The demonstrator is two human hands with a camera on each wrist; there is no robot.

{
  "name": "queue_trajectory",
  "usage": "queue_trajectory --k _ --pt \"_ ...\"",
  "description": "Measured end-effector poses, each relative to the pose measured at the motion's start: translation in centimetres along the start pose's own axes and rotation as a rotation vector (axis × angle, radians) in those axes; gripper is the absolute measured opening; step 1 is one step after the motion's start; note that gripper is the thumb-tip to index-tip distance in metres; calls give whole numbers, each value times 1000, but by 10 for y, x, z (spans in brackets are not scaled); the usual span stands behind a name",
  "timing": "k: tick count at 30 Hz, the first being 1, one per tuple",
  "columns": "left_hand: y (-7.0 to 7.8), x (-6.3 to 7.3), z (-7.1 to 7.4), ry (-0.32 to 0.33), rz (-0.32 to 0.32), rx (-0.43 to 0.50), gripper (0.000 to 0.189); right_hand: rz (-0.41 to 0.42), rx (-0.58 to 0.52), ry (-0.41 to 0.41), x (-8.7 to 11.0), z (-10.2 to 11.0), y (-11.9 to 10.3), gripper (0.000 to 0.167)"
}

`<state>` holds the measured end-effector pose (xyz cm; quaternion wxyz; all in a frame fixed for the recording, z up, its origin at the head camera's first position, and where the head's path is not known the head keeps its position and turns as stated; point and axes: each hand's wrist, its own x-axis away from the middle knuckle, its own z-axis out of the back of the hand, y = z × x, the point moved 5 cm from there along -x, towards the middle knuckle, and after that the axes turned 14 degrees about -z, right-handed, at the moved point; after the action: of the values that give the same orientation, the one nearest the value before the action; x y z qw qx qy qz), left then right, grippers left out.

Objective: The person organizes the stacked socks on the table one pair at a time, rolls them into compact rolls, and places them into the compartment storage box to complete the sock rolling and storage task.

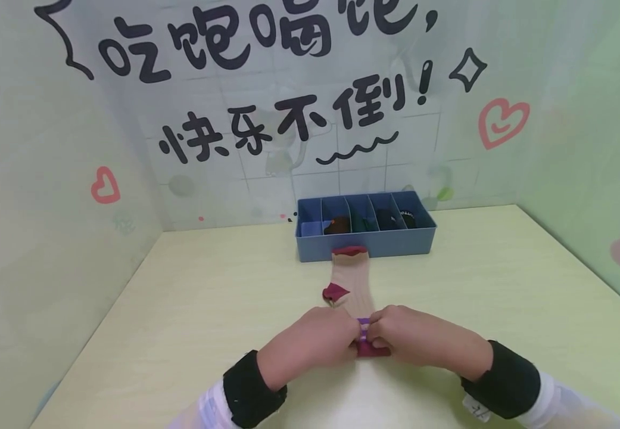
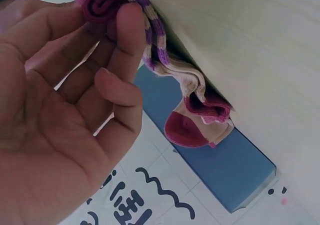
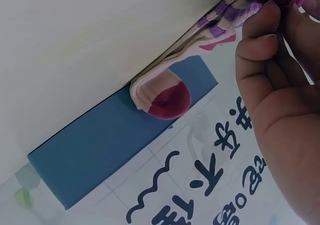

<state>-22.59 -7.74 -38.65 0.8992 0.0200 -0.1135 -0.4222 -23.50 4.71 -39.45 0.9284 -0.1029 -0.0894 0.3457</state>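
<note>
A pair of beige socks (image 1: 349, 277) with dark red heels and purple stripes lies stacked lengthwise on the table, cuff end towards the box. At the near end, the dark red part is curled into a roll (image 2: 102, 6). My left hand (image 1: 323, 336) pinches the left side of this roll between thumb and fingers. From the other side my right hand (image 1: 411, 335) pinches it too, close to the left. In the right wrist view, a dark red heel (image 3: 171, 102) hangs out from the sock stack in front of the box.
A blue divided box (image 1: 365, 244) stands at the back of the table against the wall sheet. Several of its compartments hold bundles, among them a brown one (image 1: 337, 225) and dark ones. Printed wall sheets enclose the pale table (image 1: 208, 310) at the back and sides.
</note>
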Motion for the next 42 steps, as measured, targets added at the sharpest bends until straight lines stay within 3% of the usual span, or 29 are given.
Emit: queue_trajectory --k 6,9,14,16,19,23,27,31,34,36,39,42 --pt "-1 -2 2 13 3 43 6 40 81 70 4 2 -6 12" --pt "-2 -2 1 12 20 61 6 80 256 105 7 -1 -12 16" --pt "-2 -3 1 32 6 38 11 153 661 171 16 -9 -27 16" --pt "-1 -4 1 36 0 33 12 172 753 188 19 -12 -32 14" --pt "-1 -5 1 26 5 56 10 174 790 199 22 -12 -35 16" --pt "-2 -4 3 36 15 100 9 167 741 173 19 -11 -32 16" --pt "-4 -3 3 62 34 106 10 131 469 100 11 -5 -20 12" --pt "4 -6 0 37 43 -98 4 116 191 36 5 -1 -3 14" --pt "18 -4 -4 16 18 -304 10 123 107 3 2 0 3 18" --pt "26 0 -7 10 1 -391 14 129 76 -8 1 0 5 18" --pt "34 5 -9 18 0 -451 16 122 23 -45 -1 0 7 17" --pt "38 9 -12 4 -12 -442 12 104 -59 -143 1 -3 8 17"
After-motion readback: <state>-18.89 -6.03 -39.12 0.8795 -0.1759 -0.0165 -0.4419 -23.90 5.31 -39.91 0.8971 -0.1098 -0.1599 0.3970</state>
